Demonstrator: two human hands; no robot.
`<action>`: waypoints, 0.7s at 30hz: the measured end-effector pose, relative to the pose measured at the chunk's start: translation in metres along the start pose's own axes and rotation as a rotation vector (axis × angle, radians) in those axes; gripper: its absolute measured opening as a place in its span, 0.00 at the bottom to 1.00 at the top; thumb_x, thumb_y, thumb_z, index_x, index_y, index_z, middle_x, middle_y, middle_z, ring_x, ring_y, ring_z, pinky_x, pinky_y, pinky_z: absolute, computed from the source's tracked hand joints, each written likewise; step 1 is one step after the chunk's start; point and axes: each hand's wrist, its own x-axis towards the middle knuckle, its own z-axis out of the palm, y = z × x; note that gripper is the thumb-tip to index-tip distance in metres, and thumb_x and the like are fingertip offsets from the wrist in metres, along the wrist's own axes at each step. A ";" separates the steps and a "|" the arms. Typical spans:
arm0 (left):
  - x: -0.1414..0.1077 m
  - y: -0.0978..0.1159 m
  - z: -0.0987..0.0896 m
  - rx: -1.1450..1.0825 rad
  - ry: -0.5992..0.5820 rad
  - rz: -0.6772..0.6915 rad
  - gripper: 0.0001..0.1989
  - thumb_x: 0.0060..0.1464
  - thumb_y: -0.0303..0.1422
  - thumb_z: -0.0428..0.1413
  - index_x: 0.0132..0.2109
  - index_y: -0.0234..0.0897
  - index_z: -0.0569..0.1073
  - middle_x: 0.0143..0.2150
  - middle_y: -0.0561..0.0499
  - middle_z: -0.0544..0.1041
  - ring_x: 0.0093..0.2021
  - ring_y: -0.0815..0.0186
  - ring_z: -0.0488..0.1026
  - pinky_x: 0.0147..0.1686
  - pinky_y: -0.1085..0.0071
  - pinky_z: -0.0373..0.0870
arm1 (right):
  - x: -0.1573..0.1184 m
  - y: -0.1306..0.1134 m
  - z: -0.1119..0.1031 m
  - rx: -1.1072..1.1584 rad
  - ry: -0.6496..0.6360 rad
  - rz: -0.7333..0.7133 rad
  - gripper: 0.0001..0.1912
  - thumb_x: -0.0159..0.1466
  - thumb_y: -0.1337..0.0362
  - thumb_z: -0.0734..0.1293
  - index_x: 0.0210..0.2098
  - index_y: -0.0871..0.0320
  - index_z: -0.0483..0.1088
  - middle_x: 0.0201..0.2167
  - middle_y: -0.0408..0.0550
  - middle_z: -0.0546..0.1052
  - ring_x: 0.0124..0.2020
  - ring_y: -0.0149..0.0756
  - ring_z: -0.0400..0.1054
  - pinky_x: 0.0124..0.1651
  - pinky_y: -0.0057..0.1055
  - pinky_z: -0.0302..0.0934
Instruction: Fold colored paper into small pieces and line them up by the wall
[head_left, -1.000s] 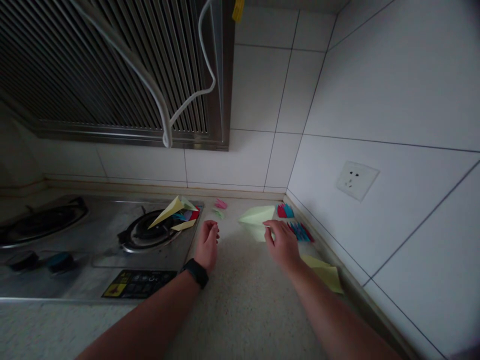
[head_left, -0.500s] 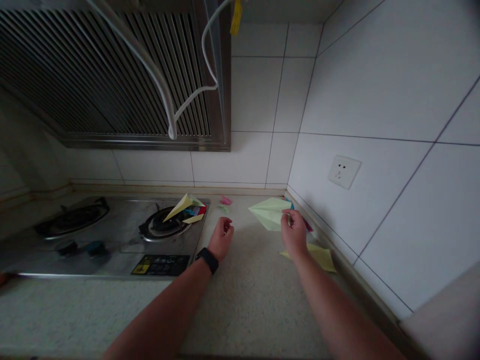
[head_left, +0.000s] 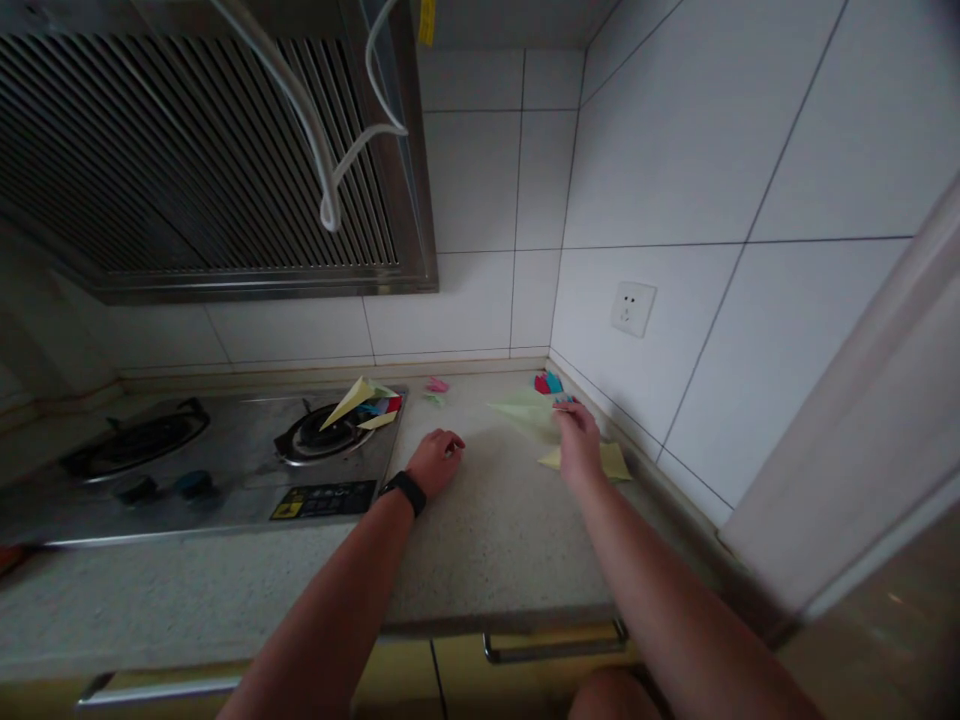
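Observation:
My right hand [head_left: 579, 445] pinches the back end of a pale green paper plane [head_left: 527, 411], its tip pointing left over the counter; motion blurs the paper. Below and partly behind that hand lies a yellow paper plane [head_left: 615, 461]. My left hand [head_left: 437, 457], with a black watch on the wrist, is at the counter near the stove with fingers curled in; no held object shows. Small pink folded paper [head_left: 437, 384] and a small green one [head_left: 434, 398] lie beyond it. Red folded paper [head_left: 541, 383] and blue folded paper [head_left: 554, 382] are in the far corner.
To the left is a gas stove [head_left: 247, 440]; a yellow paper plane [head_left: 348, 402] and other coloured papers lie on its right burner. A range hood [head_left: 247, 150] with a hanging white cable [head_left: 328, 200] is above. A tiled wall with a socket [head_left: 634, 308] bounds the right.
The view has tilted down and turned right, bringing the drawer handles into sight. The pale green plane stays in my right hand and now looks tilted flatter. Red and blue papers behind it are uncovered.

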 end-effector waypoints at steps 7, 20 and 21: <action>-0.004 -0.004 -0.004 0.081 -0.059 0.030 0.08 0.55 0.28 0.52 0.38 0.36 0.76 0.35 0.47 0.72 0.39 0.63 0.69 0.45 0.66 0.64 | -0.003 -0.020 0.002 0.132 -0.140 0.105 0.07 0.50 0.62 0.64 0.28 0.56 0.67 0.25 0.40 0.68 0.28 0.32 0.63 0.29 0.28 0.57; 0.000 0.000 -0.005 0.121 -0.159 0.084 0.09 0.56 0.32 0.52 0.38 0.37 0.77 0.36 0.46 0.75 0.38 0.62 0.70 0.41 0.67 0.64 | -0.013 -0.044 0.002 0.106 -0.542 0.353 0.06 0.47 0.64 0.61 0.27 0.54 0.63 0.16 0.38 0.61 0.16 0.30 0.55 0.19 0.27 0.47; 0.001 0.000 -0.005 0.121 -0.168 0.088 0.10 0.56 0.32 0.52 0.38 0.37 0.77 0.35 0.47 0.75 0.38 0.62 0.70 0.41 0.68 0.64 | -0.013 -0.044 0.002 0.115 -0.559 0.364 0.05 0.47 0.64 0.61 0.26 0.54 0.64 0.16 0.38 0.61 0.16 0.30 0.55 0.19 0.27 0.47</action>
